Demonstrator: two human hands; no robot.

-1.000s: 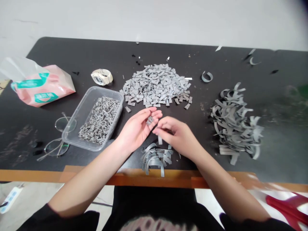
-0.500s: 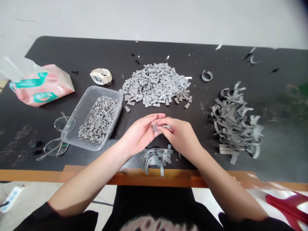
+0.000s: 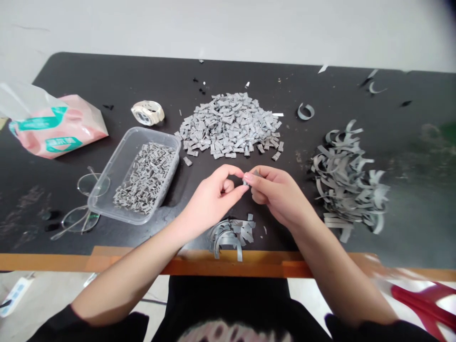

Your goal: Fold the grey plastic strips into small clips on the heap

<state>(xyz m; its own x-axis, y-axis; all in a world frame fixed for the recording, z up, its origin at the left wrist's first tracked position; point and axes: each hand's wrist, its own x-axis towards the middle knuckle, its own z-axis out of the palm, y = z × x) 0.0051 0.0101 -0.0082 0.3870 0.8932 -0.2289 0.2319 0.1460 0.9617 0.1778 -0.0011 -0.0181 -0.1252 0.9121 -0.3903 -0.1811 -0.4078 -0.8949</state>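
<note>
My left hand (image 3: 223,192) pinches a small grey piece (image 3: 245,182) between thumb and forefinger. Meeting it fingertip to fingertip, my right hand (image 3: 272,187) is closed on a grey strip (image 3: 256,172), which its fingers mostly cover. Just beyond both hands lies a heap of small grey pieces (image 3: 231,124). Below them, near the table edge, is a small bunch of grey strips (image 3: 228,237). To the left, a clear plastic tub (image 3: 103,202) holds many tiny grey pieces (image 3: 146,178).
A larger pile of curled grey strips (image 3: 351,185) sits at the right. Left of the heap are a white watch (image 3: 147,113), a pink tissue pack (image 3: 64,126) and glasses (image 3: 80,219). One curled strip (image 3: 305,111) lies beyond the right hand.
My left hand has gone from an open palm to a pinch. My right hand has moved slightly right, and the fingertips of both hands now meet around the small piece.
</note>
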